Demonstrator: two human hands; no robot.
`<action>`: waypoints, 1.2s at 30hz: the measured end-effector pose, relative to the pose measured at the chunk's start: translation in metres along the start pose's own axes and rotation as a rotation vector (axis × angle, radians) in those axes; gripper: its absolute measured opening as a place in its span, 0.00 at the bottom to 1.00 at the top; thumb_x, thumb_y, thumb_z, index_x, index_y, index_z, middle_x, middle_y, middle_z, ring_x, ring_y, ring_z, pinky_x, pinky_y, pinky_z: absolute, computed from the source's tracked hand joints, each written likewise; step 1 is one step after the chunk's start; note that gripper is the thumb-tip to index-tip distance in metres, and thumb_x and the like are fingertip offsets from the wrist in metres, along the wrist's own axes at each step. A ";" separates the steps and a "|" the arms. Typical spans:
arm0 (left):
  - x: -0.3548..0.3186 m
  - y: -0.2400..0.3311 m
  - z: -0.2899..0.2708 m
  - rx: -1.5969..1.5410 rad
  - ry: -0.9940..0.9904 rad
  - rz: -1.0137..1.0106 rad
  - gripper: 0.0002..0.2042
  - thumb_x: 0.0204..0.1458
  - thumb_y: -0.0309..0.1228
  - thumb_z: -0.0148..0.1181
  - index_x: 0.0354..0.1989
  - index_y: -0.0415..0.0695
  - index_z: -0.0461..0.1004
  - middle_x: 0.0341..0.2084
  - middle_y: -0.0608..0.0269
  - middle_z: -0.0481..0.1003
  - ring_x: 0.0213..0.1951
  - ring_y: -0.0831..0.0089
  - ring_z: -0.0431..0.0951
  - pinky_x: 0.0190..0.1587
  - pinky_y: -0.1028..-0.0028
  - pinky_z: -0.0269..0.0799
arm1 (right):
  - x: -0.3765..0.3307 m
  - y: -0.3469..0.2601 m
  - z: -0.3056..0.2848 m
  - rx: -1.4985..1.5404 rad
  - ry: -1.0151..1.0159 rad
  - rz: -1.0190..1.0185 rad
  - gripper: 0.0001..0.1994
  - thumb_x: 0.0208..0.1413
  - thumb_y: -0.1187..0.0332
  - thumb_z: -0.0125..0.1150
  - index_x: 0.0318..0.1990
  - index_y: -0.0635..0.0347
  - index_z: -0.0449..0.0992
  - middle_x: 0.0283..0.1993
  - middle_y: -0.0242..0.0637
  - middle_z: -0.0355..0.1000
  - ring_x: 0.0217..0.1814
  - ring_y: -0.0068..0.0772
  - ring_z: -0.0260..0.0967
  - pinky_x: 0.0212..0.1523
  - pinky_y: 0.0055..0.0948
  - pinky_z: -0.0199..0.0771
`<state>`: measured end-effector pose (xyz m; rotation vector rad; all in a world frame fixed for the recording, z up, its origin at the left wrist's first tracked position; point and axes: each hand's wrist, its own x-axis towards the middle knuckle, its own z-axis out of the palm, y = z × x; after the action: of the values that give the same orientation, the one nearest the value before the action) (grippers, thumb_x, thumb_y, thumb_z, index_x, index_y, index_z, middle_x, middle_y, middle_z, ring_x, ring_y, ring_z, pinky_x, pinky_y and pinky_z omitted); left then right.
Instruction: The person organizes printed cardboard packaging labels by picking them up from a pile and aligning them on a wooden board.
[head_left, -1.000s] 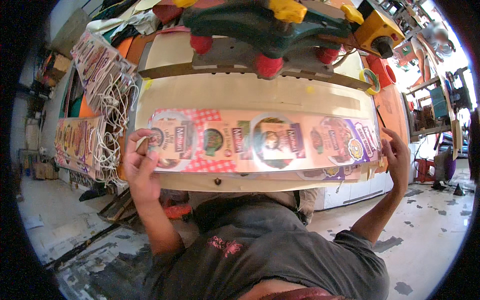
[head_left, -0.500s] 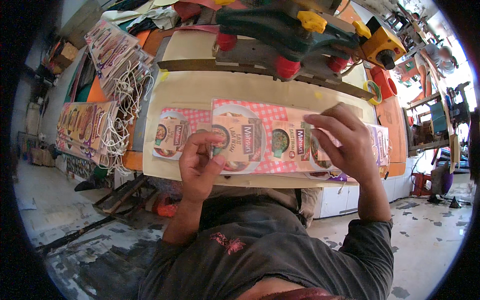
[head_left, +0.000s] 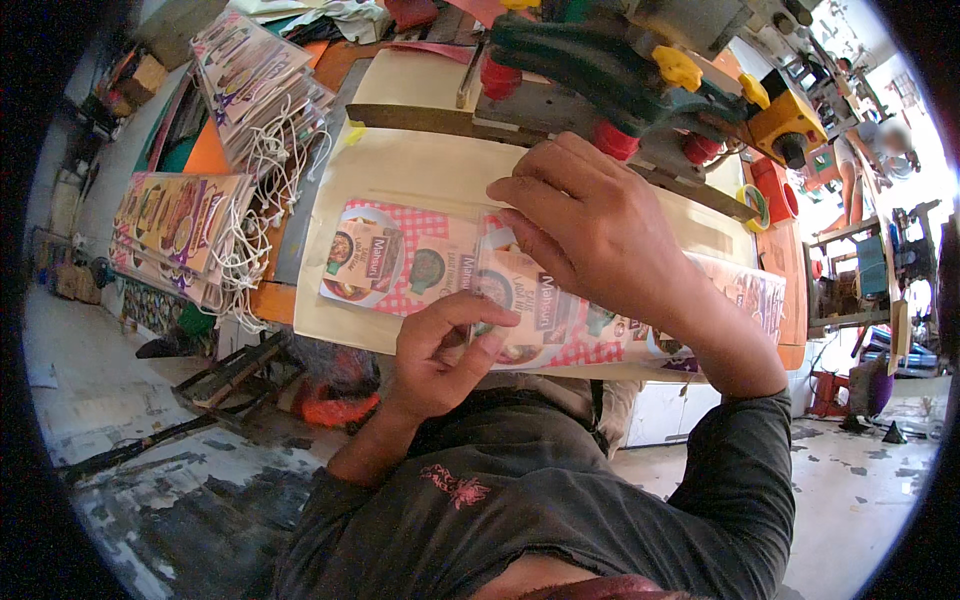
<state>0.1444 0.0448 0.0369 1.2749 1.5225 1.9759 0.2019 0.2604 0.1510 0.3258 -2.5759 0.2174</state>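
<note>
A printed sheet with a red-and-white checked pattern and food bowls (head_left: 585,352) lies in front of me, seemingly in clear plastic. My left hand (head_left: 445,350) pinches its left edge near the front between thumb and index finger. Above the same sheet's far left corner is my right hand (head_left: 590,215), its fingers curled and thumb close to the index finger. Whatever that hand holds, if anything, is too small to make out. A similar checked sheet (head_left: 425,245) lies partly under it to the left. My right forearm hides part of the upper sheet.
A metal bar (head_left: 440,118) crosses the pale work surface (head_left: 400,165) beyond the sheets, below a dark green machine (head_left: 570,60) with red feet. Stacks of printed cards (head_left: 180,215) with white strings (head_left: 285,150) lie left. A yellow control box (head_left: 785,120) and tape roll (head_left: 752,207) stand right.
My right hand has moved left and away from me, to the sheet's far corner, and its fingers have drawn together. The upper sheet has shifted right with my left hand, uncovering more of the lower one.
</note>
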 end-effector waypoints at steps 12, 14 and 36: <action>0.009 0.002 0.003 0.002 0.021 0.104 0.10 0.55 0.19 0.62 0.44 0.41 0.81 0.30 0.59 0.78 0.26 0.77 0.72 0.30 0.75 0.66 | 0.012 -0.003 0.009 -0.125 0.079 -0.122 0.09 0.42 0.69 0.65 0.28 0.58 0.70 0.32 0.37 0.66 0.37 0.40 0.69 0.35 0.39 0.75; 0.009 0.010 -0.003 0.054 -0.017 0.055 0.07 0.54 0.20 0.64 0.41 0.40 0.81 0.30 0.56 0.80 0.28 0.72 0.75 0.35 0.71 0.71 | 0.012 -0.002 0.011 -0.160 0.168 -0.087 0.09 0.42 0.69 0.65 0.29 0.57 0.71 0.32 0.36 0.67 0.37 0.40 0.70 0.35 0.38 0.76; 0.018 0.006 -0.013 -0.014 -0.205 -0.236 0.17 0.65 0.34 0.61 0.56 0.35 0.78 0.44 0.54 0.82 0.47 0.72 0.80 0.52 0.69 0.75 | -0.019 -0.045 -0.045 0.706 -0.122 0.047 0.03 0.63 0.75 0.60 0.41 0.64 0.74 0.36 0.42 0.76 0.35 0.42 0.75 0.37 0.37 0.76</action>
<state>0.1259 0.0473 0.0500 1.1904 1.4805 1.6524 0.2514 0.2307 0.1832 0.5384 -2.5409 1.1615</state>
